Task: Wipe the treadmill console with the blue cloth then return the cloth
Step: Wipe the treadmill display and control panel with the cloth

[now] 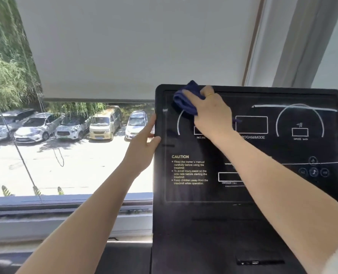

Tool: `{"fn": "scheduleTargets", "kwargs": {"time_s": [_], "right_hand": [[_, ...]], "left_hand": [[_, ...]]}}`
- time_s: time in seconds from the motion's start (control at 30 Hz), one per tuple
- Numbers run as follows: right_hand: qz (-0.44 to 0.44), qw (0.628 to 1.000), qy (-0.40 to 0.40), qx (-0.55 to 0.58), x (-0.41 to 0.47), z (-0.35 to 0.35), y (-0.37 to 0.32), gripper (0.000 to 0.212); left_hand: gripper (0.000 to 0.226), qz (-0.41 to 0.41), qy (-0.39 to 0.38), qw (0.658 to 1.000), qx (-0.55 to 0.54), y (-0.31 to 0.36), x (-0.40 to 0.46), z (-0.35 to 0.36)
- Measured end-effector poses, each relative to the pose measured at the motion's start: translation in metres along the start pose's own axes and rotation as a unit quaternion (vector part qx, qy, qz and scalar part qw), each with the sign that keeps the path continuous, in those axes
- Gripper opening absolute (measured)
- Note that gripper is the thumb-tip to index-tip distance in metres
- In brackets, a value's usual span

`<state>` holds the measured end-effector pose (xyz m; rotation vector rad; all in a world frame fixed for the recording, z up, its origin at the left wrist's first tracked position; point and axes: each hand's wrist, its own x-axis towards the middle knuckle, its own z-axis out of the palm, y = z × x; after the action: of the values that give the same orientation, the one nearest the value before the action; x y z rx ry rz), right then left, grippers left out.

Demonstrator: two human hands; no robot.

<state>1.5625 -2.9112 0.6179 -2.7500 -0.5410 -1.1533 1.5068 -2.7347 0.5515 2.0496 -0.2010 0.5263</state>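
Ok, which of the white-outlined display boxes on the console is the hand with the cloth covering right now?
The INCLINE box at the left, inside the left arc: the right hand holding the blue cloth overlaps it. The PROGRAM/MODE box and SPEED box are fully visible.

Right hand [211, 113] covers the INCLINE dial [181, 123] (console's right edge cropped).

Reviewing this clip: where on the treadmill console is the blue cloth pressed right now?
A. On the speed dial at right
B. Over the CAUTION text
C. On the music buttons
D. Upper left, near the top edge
D: the right hand presses the blue cloth against the console at its upper left.
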Motion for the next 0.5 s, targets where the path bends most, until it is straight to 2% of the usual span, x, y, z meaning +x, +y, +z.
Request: {"fn": "scheduleTargets", "kwargs": {"time_s": [0.03,0.1,0.2,0.27,0.37,0.43,0.5], "right_hand": [[0.051,0.998,0.020,0.025,-0.003,0.003,0.003,0.066],[0.049,0.997,0.033,0.046,-0.019,0.015,-0.014,0.066],[-0.112,0.991,0.042,0.064,-0.065,0.035,-0.039,0.068],[-0.221,0.974,0.020,0.042,-0.096,0.047,-0.040,0.069],[-0.307,0.951,-0.014,0.020,-0.098,0.047,-0.028,0.069],[-0.244,0.969,0.023,0.024,-0.076,0.039,-0.021,0.068],[-0.123,0.989,0.053,0.058,-0.051,0.029,-0.016,0.066]], "left_hand": [[0.056,-0.001,-0.005,1.000,-0.010,-0.001,0.001,-0.001],[0.054,-0.006,-0.016,0.999,-0.052,-0.004,0.003,-0.003],[0.048,-0.021,-0.036,0.989,-0.139,-0.009,0.006,-0.008],[0.044,-0.036,-0.052,0.982,-0.177,-0.009,0.008,-0.012],[0.042,-0.043,-0.078,0.980,-0.177,-0.003,0.007,-0.016],[0.044,-0.042,-0.085,0.980,-0.177,0.001,0.005,-0.016],[0.045,-0.044,-0.076,0.980,-0.177,-0.001,0.002,-0.013]]}}
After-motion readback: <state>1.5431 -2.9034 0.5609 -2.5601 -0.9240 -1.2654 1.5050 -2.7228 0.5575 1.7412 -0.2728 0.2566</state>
